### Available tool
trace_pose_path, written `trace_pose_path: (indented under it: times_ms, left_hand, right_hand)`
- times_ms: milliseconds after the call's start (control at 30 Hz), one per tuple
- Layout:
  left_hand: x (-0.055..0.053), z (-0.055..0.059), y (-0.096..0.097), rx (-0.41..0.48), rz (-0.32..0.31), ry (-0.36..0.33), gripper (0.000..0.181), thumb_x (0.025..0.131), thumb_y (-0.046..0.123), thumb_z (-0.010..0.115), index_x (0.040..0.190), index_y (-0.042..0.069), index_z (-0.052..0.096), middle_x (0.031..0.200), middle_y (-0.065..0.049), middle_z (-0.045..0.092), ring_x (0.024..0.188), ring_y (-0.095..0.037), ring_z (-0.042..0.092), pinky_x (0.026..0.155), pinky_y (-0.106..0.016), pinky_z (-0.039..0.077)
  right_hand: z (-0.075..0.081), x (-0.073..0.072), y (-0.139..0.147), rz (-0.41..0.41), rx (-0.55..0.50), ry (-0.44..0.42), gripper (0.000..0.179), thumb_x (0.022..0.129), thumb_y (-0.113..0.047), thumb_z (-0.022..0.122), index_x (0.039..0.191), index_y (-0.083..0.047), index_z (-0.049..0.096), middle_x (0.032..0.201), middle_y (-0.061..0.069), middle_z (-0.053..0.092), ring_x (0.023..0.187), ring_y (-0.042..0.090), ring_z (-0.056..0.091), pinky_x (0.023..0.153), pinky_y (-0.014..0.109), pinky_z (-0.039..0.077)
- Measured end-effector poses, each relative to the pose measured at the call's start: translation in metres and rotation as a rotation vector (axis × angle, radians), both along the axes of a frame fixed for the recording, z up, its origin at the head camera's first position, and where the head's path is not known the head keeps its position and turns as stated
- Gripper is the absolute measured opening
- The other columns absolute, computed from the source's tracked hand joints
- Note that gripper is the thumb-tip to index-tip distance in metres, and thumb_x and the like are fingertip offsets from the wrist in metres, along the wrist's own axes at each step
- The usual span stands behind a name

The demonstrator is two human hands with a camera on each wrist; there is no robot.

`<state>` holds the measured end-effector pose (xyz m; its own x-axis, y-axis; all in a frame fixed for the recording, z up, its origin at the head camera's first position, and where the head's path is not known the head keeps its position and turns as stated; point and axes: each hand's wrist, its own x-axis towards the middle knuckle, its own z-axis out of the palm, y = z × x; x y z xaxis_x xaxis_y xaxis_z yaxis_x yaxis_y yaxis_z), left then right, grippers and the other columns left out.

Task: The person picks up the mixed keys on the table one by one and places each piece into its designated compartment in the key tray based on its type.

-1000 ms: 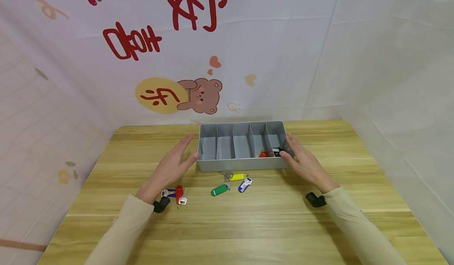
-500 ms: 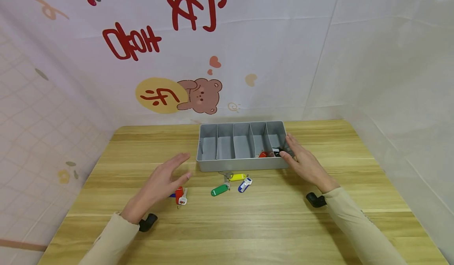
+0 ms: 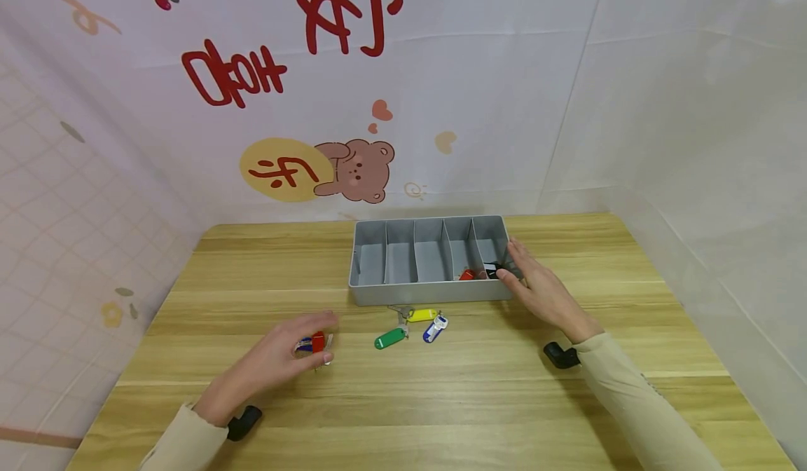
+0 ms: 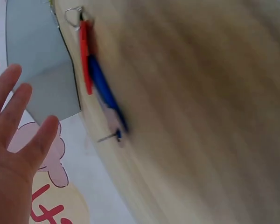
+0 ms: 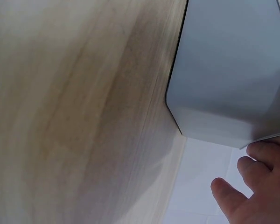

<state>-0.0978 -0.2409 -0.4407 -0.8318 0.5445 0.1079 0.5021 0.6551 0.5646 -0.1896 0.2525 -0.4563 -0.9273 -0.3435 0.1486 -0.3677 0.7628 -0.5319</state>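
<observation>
My left hand (image 3: 271, 352) hovers low at the left of the table, thumb and fingers spread around a key with a red tag (image 3: 318, 343) and a key with a blue tag (image 3: 305, 345). Both tags lie together on the wood, and the left wrist view shows the hand apart from them. My right hand (image 3: 547, 290) rests at the right end of a grey divided tray (image 3: 419, 294), fingers straight along its outer wall and thumb at the front rim. A red tag (image 3: 466, 275) and something black (image 3: 492, 270) lie in the two rightmost compartments.
Just in front of the tray lie keys with a green tag (image 3: 390, 338), a yellow tag (image 3: 422, 315) and a second blue tag (image 3: 434, 330). A printed white cloth wall (image 3: 504, 106) stands behind the wooden table (image 3: 441, 408).
My left hand has left the tray's left end and come down and leftward to the red and blue tags. The right hand and the tray have stayed in place.
</observation>
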Motion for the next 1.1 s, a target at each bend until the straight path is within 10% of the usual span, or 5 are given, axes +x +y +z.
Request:
trace_pose_path:
  times_ms: [800, 1100]
  left_hand:
    - [0.001, -0.011, -0.013, -0.136, -0.087, -0.101, 0.050, 0.095, 0.036, 0.077, 0.138, 0.015, 0.067, 0.137, 0.001, 0.066, 0.126, -0.027, 0.062, 0.103, -0.054, 0.049]
    - [-0.004, -0.017, -0.014, -0.061, -0.004, -0.097, 0.043, 0.093, 0.021, 0.080, 0.134, 0.015, 0.070, 0.131, 0.002, 0.069, 0.124, -0.028, 0.063, 0.102, -0.053, 0.050]
  right_hand:
    - [0.000, 0.000, 0.001, 0.005, -0.006, -0.006, 0.076, 0.109, -0.044, 0.050, 0.161, 0.005, 0.024, 0.170, 0.019, 0.018, 0.156, 0.040, 0.018, 0.120, 0.062, 0.023]
    - [0.000, 0.001, 0.001, 0.005, -0.002, -0.005, 0.076, 0.109, -0.044, 0.050, 0.161, 0.005, 0.024, 0.170, 0.020, 0.019, 0.156, 0.039, 0.019, 0.120, 0.062, 0.023]
